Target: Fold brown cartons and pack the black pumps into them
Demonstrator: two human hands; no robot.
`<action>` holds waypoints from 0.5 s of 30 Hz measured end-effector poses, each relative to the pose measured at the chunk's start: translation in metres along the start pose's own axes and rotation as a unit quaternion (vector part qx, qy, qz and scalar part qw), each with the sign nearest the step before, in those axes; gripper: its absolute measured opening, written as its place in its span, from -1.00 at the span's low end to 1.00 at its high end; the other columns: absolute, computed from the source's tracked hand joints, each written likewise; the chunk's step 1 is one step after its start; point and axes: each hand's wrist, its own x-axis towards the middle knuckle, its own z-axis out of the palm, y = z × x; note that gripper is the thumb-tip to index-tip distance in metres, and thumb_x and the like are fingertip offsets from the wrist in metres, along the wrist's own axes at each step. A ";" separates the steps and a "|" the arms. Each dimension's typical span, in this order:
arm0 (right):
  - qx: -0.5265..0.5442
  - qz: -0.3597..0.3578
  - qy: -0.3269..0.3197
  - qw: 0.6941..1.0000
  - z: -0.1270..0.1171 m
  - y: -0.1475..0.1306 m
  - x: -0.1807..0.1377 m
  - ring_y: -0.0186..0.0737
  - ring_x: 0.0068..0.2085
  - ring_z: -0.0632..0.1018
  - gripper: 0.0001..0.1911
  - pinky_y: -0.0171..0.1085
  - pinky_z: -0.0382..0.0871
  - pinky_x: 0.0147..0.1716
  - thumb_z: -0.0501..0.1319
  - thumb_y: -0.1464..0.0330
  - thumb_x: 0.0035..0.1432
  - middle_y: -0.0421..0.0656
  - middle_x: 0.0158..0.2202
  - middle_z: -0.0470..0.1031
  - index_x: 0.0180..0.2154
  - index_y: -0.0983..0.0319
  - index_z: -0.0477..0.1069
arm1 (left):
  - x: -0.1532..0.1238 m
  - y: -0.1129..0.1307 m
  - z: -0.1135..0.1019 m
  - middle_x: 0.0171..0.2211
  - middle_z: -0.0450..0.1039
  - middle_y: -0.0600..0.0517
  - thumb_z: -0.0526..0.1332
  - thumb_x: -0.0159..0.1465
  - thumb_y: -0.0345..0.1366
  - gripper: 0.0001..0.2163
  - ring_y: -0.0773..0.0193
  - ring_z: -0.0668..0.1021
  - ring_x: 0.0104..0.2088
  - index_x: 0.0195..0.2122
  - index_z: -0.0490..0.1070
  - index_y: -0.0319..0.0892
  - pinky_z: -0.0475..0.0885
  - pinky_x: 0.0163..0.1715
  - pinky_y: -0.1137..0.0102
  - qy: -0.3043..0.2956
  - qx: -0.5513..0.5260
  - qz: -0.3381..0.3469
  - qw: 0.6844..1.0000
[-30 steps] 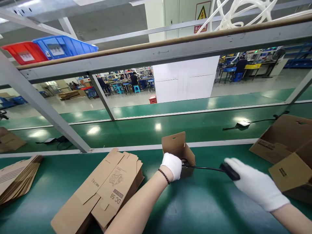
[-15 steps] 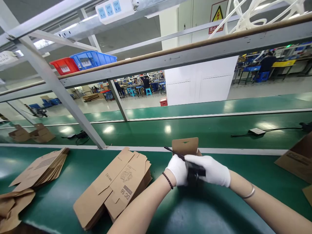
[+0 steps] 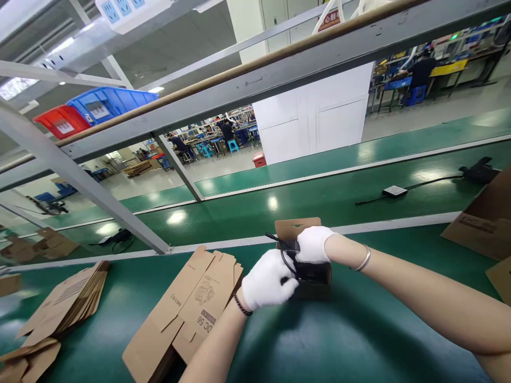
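Observation:
Both my hands wear white gloves and meet over a small open cardboard box [image 3: 294,227] standing on the green bench [image 3: 339,340]. My right hand [image 3: 313,243] is closed on a black power adapter [image 3: 313,272], pressing it at the box's mouth. My left hand [image 3: 266,280] is closed on the adapter's black cord [image 3: 284,254], which loops up between the two hands. The box's hang-tab flap stands upright behind my fingers. Most of the box body is hidden by my hands.
A stack of flat cartons printed "DC 56" [image 3: 191,314] lies left of my hands, another flat stack [image 3: 64,306] farther left. Brown cartons [image 3: 485,221] sit at the right edge. Another adapter with cable [image 3: 395,191] lies on the belt behind. A metal frame [image 3: 96,197] crosses overhead.
A second ago my right hand held the adapter out to the right with the cord stretched. It has since brought the adapter to the box, and my left hand has gathered the cord.

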 end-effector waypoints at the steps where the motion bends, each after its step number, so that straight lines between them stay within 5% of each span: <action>1: -0.001 -0.004 0.000 1.000 0.000 0.001 -0.001 0.11 -0.31 0.61 -0.63 -0.16 0.42 -0.42 0.19 0.19 0.00 0.10 -0.37 0.59 -0.30 0.30 0.61 | -0.004 -0.006 0.000 -0.35 0.49 0.02 0.23 0.08 -0.35 -0.96 0.14 0.55 -0.17 -0.51 0.41 -0.12 0.43 -0.04 0.23 0.073 -0.033 -0.039 0.996; 4: -0.007 -0.015 0.006 1.000 0.002 0.003 -0.003 0.13 -0.29 0.62 -0.62 -0.15 0.43 -0.40 0.19 0.17 -0.02 0.09 -0.37 0.59 -0.32 0.29 0.61 | -0.004 -0.023 0.007 -0.07 0.46 -0.13 0.21 0.17 -0.32 -0.76 0.06 0.49 0.03 -0.12 0.41 -0.18 0.41 0.04 0.12 0.215 -0.073 -0.138 0.964; 6: -0.012 -0.016 0.010 1.000 0.003 0.004 -0.004 0.13 -0.27 0.62 -0.60 -0.14 0.44 -0.38 0.18 0.15 0.00 0.10 -0.36 0.60 -0.31 0.30 0.61 | 0.004 -0.030 0.017 0.00 0.45 -0.19 0.25 0.17 -0.31 -0.59 0.06 0.52 0.03 0.05 0.31 -0.23 0.48 -0.03 0.17 0.224 -0.119 -0.160 0.954; 9: -0.018 -0.012 0.012 1.000 0.004 0.007 -0.005 0.11 -0.27 0.62 -0.60 -0.15 0.45 -0.36 0.18 0.17 0.01 0.11 -0.35 0.60 -0.28 0.32 0.61 | 0.016 -0.033 0.032 -0.02 0.51 -0.14 0.20 0.18 -0.40 -0.64 0.12 0.57 -0.02 0.03 0.35 -0.24 0.51 -0.04 0.27 0.199 -0.164 -0.149 0.955; 15: -0.018 -0.011 -0.006 1.000 0.015 0.004 0.006 0.16 -0.24 0.62 -0.71 -0.09 0.47 -0.29 0.28 0.31 -0.10 0.15 -0.35 0.59 -0.32 0.34 0.61 | 0.012 -0.032 0.037 0.07 0.45 -0.12 0.06 0.19 -0.50 -0.58 0.14 0.50 0.07 0.08 0.35 -0.20 0.38 0.14 0.14 0.221 -0.085 -0.144 0.961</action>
